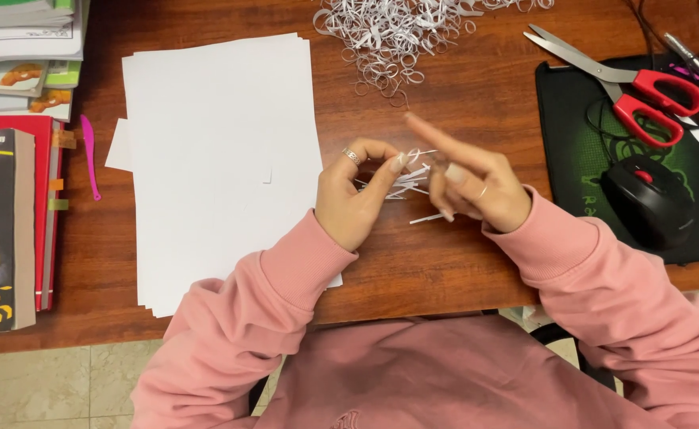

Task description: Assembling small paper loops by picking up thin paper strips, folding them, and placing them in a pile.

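My left hand (357, 191) pinches a small bundle of thin white paper strips (410, 181) between thumb and fingers, just above the wooden desk (460, 262). My right hand (464, 179) meets the bundle from the right, index finger stretched out to the upper left, the other fingers curled around the strip ends. Both arms wear pink sleeves. A stack of white paper sheets (214, 159) lies left of my left hand. A heap of curled white paper strips (397, 36) sits at the desk's far edge.
Red-handled scissors (635, 83) lie on a black mouse pad (580, 159) at the right, with a black mouse (647, 199) below them. Books (7, 222) are stacked at the left beside a pink plastic tool (89, 155). Pens (695, 56) lie at the far right.
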